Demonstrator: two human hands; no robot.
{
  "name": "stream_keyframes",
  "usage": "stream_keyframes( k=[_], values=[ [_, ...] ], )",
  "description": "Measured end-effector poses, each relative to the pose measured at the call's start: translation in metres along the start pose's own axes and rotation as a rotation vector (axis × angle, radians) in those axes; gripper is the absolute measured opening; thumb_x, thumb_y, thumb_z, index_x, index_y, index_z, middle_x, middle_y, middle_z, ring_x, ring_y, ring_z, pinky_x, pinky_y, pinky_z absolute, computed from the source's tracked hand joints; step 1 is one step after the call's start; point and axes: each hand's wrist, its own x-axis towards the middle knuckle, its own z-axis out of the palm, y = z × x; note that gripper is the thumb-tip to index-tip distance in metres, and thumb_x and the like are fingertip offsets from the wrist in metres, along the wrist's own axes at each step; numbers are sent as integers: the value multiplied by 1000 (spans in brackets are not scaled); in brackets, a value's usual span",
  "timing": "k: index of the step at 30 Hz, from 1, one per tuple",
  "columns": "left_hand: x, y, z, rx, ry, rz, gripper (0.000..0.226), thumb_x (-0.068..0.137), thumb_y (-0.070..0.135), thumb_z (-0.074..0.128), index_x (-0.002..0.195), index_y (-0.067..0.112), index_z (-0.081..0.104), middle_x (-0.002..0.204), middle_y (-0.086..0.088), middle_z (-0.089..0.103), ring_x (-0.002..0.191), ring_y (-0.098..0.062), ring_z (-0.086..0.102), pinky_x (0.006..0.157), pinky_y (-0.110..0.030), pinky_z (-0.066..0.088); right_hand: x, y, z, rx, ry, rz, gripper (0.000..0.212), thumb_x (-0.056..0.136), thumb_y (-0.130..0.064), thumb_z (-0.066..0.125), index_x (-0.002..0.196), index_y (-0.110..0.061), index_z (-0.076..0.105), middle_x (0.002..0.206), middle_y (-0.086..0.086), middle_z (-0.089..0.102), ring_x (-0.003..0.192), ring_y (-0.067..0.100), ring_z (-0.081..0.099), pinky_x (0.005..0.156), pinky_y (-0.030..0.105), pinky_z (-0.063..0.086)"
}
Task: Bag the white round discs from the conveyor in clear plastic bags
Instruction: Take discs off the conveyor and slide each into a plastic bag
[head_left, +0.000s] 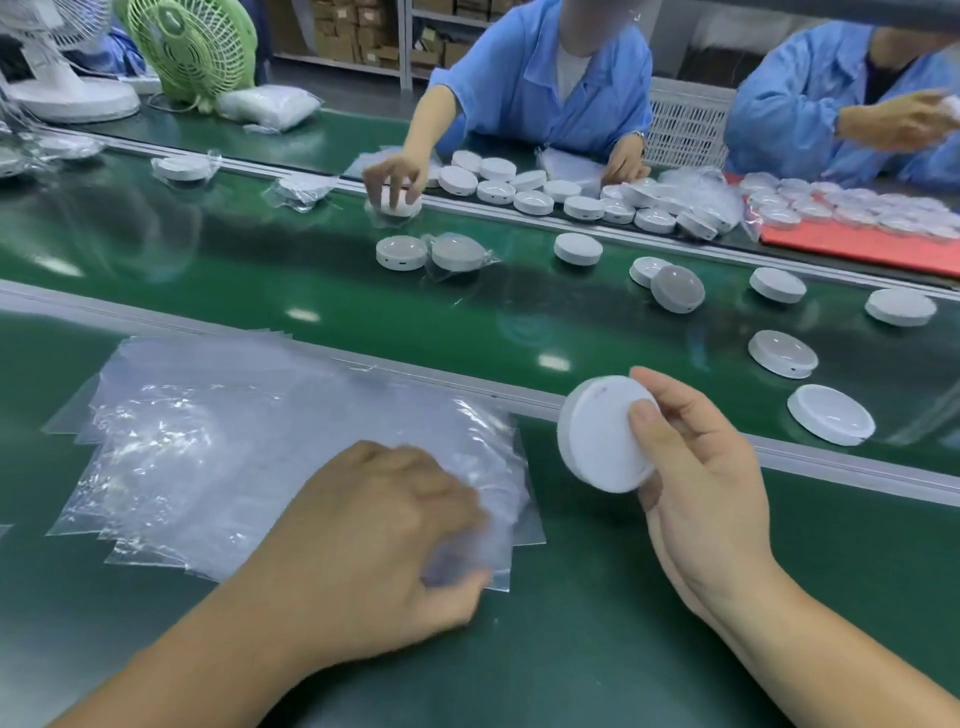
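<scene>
Left hand (374, 540): bag (500, 525); right hand (701, 478): disc (597, 436)

Green bench (649, 597) between hands open; bag stack (234, 441) covers left.

Right hand (701, 478) grips disc (602, 436) — left hand (374, 545) pinches bag (291, 452) (top of stack).

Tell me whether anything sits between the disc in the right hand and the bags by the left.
Nothing visible does. The right hand holds the disc up; only bare green table separates it from the bags, whose near corner the left hand pinches.
</scene>
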Motion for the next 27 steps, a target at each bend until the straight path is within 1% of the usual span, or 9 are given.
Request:
stream_keyframes(
  k=[2,4,6,9,12,14,18,24,27],
  values=[
    [-3,5,1,-67,-106,-53,35,91,65,49,99,44,75,107,26,71,111,-7,62,91,-34,51,3,-1,-5,51,3,13,24,82,-35,69,103,-41,79,115,-9,75,101,10,68,78,26,57],
    [-2,5,4,-113,-116,-66,45,102,61,31,96,46,73,101,28,70,108,-3,60,90,-32,50,5,1,-9,39,-15,-9,24,82,-32,69,101,-41,79,109,-11,76,97,8,68,76,26,55],
    [1,2,7,-101,-95,-77,41,101,55,35,96,46,75,101,28,70,107,-5,62,88,-33,52,7,1,-14,-72,-48,-121,23,85,-28,77,102,-43,78,106,-14,76,97,7,68,83,25,53],
    [0,-1,11,-104,-77,-75,28,90,51,51,88,44,78,99,28,70,100,-5,66,83,-32,56,6,3,-21,-449,-180,-565,24,92,-16,72,109,-32,74,110,-9,73,104,12,69,88,21,52],
    [-4,-3,11,-173,-10,-142,25,88,48,54,87,40,78,95,29,71,98,3,63,90,-16,45,5,11,-25,-660,-368,-967,27,86,7,74,107,-11,76,117,3,71,112,22,71,95,35,55],
    [-5,-7,11,-296,78,-254,27,86,50,54,90,39,79,99,35,69,105,9,59,93,-8,39,4,15,-24,-709,-445,-1070,37,82,10,76,110,-13,76,122,0,71,116,24,69,97,46,54],
    [-4,-7,8,-476,215,-395,24,81,52,57,87,41,77,96,37,68,105,9,62,92,-7,42,4,14,-24,-769,-512,-1151,37,84,4,79,110,-22,78,127,-8,72,119,22,67,88,43,52],
    [-3,6,7,-583,240,-417,8,82,41,73,86,39,80,94,34,70,100,9,65,86,-3,42,-3,9,-15,-713,-543,-1151,38,73,11,83,104,-10,81,122,2,74,115,23,70,84,40,57],
    [-4,13,2,-754,89,-359,36,71,52,85,105,42,77,103,31,71,102,8,66,86,-5,44,-12,4,-7,-551,-416,-986,16,85,-8,82,100,-15,82,114,-2,78,105,19,74,84,34,60]
  ],
)
